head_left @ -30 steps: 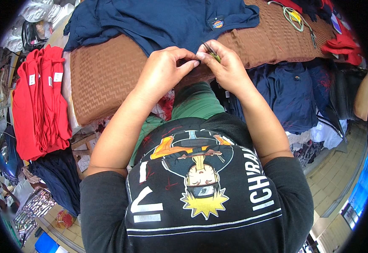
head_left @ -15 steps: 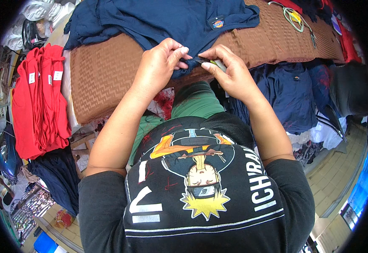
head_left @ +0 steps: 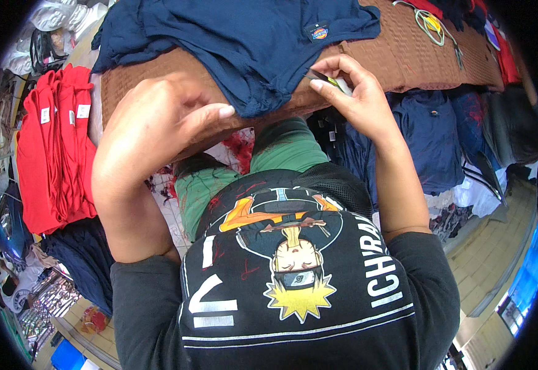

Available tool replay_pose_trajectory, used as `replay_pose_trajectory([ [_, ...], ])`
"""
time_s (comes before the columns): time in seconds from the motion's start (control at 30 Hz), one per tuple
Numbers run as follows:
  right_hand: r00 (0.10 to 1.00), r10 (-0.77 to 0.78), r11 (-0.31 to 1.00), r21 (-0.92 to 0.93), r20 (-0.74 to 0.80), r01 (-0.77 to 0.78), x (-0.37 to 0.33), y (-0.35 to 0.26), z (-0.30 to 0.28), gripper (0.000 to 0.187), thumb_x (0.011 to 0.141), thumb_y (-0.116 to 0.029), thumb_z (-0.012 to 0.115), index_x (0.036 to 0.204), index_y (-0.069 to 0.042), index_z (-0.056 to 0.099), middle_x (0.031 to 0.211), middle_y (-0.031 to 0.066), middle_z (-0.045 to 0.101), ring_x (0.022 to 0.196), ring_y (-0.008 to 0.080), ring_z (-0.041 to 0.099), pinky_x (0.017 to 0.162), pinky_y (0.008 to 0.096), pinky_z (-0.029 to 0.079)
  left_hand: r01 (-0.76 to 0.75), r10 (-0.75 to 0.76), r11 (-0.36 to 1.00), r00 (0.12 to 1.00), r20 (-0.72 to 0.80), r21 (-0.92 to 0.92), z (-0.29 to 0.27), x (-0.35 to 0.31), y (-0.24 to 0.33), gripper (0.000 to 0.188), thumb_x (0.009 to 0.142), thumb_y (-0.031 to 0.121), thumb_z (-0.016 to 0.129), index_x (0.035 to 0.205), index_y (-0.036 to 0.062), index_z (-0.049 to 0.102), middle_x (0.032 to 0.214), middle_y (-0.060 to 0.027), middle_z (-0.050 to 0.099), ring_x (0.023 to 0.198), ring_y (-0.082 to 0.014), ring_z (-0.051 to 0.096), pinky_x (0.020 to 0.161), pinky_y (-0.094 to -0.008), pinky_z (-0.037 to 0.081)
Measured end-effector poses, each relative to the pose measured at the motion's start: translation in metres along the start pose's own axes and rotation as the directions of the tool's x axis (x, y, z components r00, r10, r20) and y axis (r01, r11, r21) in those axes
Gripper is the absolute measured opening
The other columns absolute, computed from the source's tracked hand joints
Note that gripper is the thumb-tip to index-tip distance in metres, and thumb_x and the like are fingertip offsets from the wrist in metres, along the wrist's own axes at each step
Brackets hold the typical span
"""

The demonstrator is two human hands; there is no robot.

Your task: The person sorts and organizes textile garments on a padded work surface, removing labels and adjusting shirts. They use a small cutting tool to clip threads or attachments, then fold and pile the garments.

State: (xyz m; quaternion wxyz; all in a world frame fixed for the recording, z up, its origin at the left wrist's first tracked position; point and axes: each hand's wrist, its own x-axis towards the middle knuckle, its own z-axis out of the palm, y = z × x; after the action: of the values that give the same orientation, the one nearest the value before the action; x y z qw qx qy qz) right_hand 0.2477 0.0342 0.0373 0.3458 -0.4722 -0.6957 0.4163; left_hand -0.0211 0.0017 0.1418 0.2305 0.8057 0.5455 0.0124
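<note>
A navy blue garment (head_left: pixel 244 55) with a label near its neck lies over the brown padded board, one part hanging toward me. My right hand (head_left: pixel 352 92), at that part's right side, pinches small thread snips (head_left: pixel 325 78) with a dark pointed tip and a yellow-green band. The tip points left, close to the cloth. My left hand (head_left: pixel 164 117) is just left of the hanging part, its thumb stretched out beside the cloth's edge. A gap shows between thumb and bent fingers, and nothing is seen in them; some fingertips are hidden.
The brown padded board (head_left: pixel 392 61) spans the space before me. Red garments (head_left: pixel 56 148) hang at its left end. Dark blue garments (head_left: pixel 420 142) hang at the right, below its edge. A looped pale cord (head_left: pixel 432 28) lies at the far right.
My left hand has let go of the garment's lower part and moved left and nearer to me. My right hand with the snips has drawn slightly right, away from the cloth.
</note>
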Motion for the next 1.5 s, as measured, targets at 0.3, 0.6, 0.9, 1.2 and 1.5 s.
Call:
replay_pose_trajectory([
  [0.3, 0.960, 0.243, 0.959, 0.113, 0.140, -0.259, -0.009, 0.010, 0.041, 0.031, 0.079, -0.021, 0.077, 0.099, 0.001, 0.067, 0.081, -0.0004, 0.064, 0.075, 0.0050, 0.055, 0.067, 0.0213, 0.047, -0.316, 0.241, 0.942, 0.871, -0.428, -0.113, 0.082, 0.052, -0.011, 0.019, 0.081, 0.012, 0.068, 0.097, 0.0021, 0.067, 0.091, -0.0132, 0.067, 0.085, -0.0258, 0.066, 0.077, -0.0341, 0.052],
  [0.6, 0.998, -0.047, 0.998, 0.028, -0.048, 0.048, -0.005, 0.010, 0.049, 0.019, 0.079, -0.011, 0.075, 0.088, 0.001, 0.064, 0.077, 0.0024, 0.062, 0.072, 0.0064, 0.054, 0.065, 0.0230, 0.046, -0.103, -0.044, 0.886, 0.952, -0.304, -0.453, 0.081, 0.052, 0.001, 0.016, 0.090, 0.013, 0.061, 0.097, -0.0008, 0.063, 0.082, -0.0099, 0.068, 0.076, -0.0165, 0.068, 0.069, -0.0284, 0.052],
  [0.9, 0.985, -0.135, 0.985, -0.126, -0.108, 0.121, -0.007, 0.000, 0.038, 0.019, 0.078, -0.009, 0.074, 0.089, 0.002, 0.064, 0.078, 0.0076, 0.062, 0.069, 0.0121, 0.058, 0.063, 0.0253, 0.046, -0.124, 0.026, 0.827, 0.983, -0.183, -0.548, 0.070, 0.054, -0.007, 0.024, 0.087, 0.014, 0.066, 0.107, 0.0016, 0.067, 0.088, -0.0057, 0.069, 0.079, -0.0090, 0.063, 0.073, -0.0251, 0.050],
  [1.2, 0.989, -0.142, 0.979, -0.154, -0.030, 0.136, -0.006, -0.005, 0.031, 0.022, 0.077, -0.012, 0.075, 0.091, 0.001, 0.064, 0.080, 0.0084, 0.063, 0.073, 0.0141, 0.060, 0.067, 0.0283, 0.048, 0.016, -0.142, 0.647, 0.985, -0.100, -0.763, 0.075, 0.057, 0.004, 0.018, 0.089, 0.015, 0.063, 0.101, 0.0029, 0.069, 0.088, -0.0018, 0.069, 0.074, -0.0067, 0.063, 0.069, -0.0214, 0.050],
  [1.5, 0.952, -0.276, 0.914, -0.273, 0.130, 0.302, 0.001, -0.029, -0.006, 0.022, 0.080, -0.014, 0.069, 0.095, 0.001, 0.063, 0.086, 0.0146, 0.065, 0.082, 0.0273, 0.064, 0.072, 0.0332, 0.048, -0.038, -0.121, 0.655, 0.981, -0.154, -0.755, 0.082, 0.058, 0.005, 0.019, 0.089, 0.016, 0.063, 0.098, -0.0003, 0.068, 0.081, -0.0047, 0.069, 0.072, -0.0085, 0.065, 0.066, -0.0227, 0.051],
])
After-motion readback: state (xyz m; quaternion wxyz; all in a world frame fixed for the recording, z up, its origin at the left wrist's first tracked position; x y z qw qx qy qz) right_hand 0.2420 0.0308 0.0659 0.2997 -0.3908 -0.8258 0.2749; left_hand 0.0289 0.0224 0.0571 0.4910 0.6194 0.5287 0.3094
